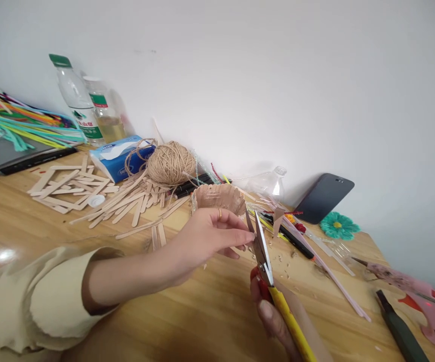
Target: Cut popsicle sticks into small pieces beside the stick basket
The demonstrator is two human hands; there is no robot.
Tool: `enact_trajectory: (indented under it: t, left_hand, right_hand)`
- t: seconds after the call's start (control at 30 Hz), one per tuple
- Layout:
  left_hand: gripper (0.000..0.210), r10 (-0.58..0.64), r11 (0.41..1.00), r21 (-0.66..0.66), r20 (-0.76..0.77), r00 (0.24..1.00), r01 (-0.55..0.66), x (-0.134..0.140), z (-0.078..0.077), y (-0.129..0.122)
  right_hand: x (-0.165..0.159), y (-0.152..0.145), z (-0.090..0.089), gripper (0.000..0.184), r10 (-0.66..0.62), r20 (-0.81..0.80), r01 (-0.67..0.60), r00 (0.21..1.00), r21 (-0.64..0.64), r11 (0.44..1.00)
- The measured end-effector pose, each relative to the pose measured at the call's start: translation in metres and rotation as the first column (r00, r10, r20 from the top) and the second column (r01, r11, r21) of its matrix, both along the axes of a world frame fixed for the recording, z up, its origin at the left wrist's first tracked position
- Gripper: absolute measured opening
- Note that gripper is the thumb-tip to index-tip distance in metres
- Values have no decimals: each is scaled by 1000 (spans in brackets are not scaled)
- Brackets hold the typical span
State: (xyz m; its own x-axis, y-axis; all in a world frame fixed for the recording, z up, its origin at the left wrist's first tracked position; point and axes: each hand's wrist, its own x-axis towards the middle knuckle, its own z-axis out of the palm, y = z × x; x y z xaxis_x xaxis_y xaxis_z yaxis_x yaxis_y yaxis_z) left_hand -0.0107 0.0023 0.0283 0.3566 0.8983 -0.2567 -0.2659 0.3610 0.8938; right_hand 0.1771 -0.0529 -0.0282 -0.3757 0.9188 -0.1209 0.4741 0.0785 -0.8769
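My right hand (272, 317) is wrapped around a pair of scissors (263, 259) with yellow and red handles. The blades point up and away from me, slightly parted. My left hand (221, 234) pinches thumb and fingertips together right beside the blades; whatever lies between them is too small to make out. Just behind that hand stands a round container of wooden craft sticks (219, 195), its lower part hidden by my fingers. Small wood-coloured scraps (283, 261) are scattered on the table to the right of the scissors.
Loose craft sticks (136, 203), a twine ball (171, 162) and a blue tissue pack (121, 163) lie left. At right are a leaning phone (326, 197), a turquoise flower (338, 225), a pink glue gun (417, 286) and a dark green-handled tool (400, 327). Bottles (76, 100) stand at the wall.
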Motion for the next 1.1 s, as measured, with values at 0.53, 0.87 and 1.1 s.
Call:
enact_trajectory:
  t: [0.53, 0.87, 1.1]
  left_hand:
    - [6, -25, 1000, 2, -20, 999, 26, -2, -2, 3]
    - [6, -9, 1000, 18, -14, 1000, 9, 2, -2, 0]
    - [7, -1, 1000, 22, -18, 1000, 1, 4, -3, -2]
  right_hand:
    - [-4, -3, -1, 47, -93, -14, 93, 996, -16, 996]
    - [7, 7, -14, 49, 18, -114, -29, 993, -100, 995]
    - [-2, -3, -11, 45, -41, -78, 42, 996, 10, 999]
